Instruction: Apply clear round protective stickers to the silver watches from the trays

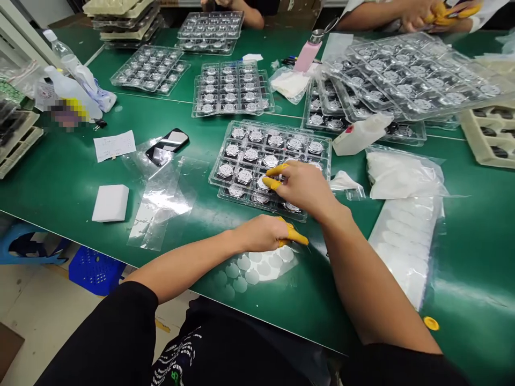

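Note:
My right hand [303,187] reaches over a clear plastic tray [215,177] of round silver watch-like parts. Yellow cots cover its thumb and index finger, which are apart at the edge of one round part [263,183]; I see nothing lifted between them. Closer to me, my left hand [267,233] is closed, with yellow cots on its fingers. A thin tip sticks out past its fingertips, too small to name. Just below this hand, translucent round discs [252,276] lie in rows on the green table [289,311]. Another filled tray [229,199] sits beneath the first.
More filled trays [229,88] stand behind, with a leaning stack [418,75] at right. A white bottle [362,134], bagged white material [402,174] and a disc sheet [406,236] lie right. Left are a phone [168,146], clear film [156,209] and a white block [110,203]. Co-workers' hands [438,16] show beyond.

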The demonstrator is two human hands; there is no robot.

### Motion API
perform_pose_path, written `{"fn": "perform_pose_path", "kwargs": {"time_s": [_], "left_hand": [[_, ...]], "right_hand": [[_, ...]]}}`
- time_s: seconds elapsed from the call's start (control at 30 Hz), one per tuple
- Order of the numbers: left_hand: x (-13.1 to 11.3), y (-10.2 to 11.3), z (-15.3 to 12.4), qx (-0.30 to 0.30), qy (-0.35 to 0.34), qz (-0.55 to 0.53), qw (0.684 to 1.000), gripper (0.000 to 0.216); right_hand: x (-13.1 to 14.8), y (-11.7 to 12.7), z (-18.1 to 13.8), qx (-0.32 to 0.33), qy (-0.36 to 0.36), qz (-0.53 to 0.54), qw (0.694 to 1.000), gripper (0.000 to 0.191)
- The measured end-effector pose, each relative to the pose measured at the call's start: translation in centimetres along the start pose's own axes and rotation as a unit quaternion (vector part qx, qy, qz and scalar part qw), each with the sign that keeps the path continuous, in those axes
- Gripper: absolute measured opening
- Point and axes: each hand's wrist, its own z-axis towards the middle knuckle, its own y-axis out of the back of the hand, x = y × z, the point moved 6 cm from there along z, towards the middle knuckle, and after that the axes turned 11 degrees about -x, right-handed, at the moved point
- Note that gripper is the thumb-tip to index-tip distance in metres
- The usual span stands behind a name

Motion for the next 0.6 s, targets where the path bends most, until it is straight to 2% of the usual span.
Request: {"fn": "perform_pose_path", "kwargs": {"time_s": [0.1, 0.23, 0.3, 0.47, 0.6], "left_hand": [[-0.6, -0.4, -0.1, 0.043, -0.044, 0.017, 0.998, 0.038], [-0.8, -0.4, -0.1, 0.070, -0.032, -0.027, 0.997, 0.032], [-0.7, -0.3, -0.1, 0.067, -0.019, -0.055, 0.996, 0.025], [-0.3, 0.4, 0.2, -0.001, 0.023, -0.094, 0.995, 0.018], [-0.1, 1.2, 0.4, -0.064, 0.032, -0.074, 0.995, 0.016]], "right_hand": [[2.3, -0.5, 0.3, -0.004, 0.044, -0.074, 0.996, 0.029], [4.8, -2.8, 0.5, 0.064, 0.041, -0.137, 0.988, 0.036], [5.3, -3.4, 0.6, 0.067, 0.046, -0.149, 0.985, 0.034], [4.8, -3.5, 0.6, 0.077, 0.035, -0.105, 0.991, 0.034], [5.4, -3.3, 0.4, 0.086, 0.037, -0.055, 0.994, 0.029]]}}
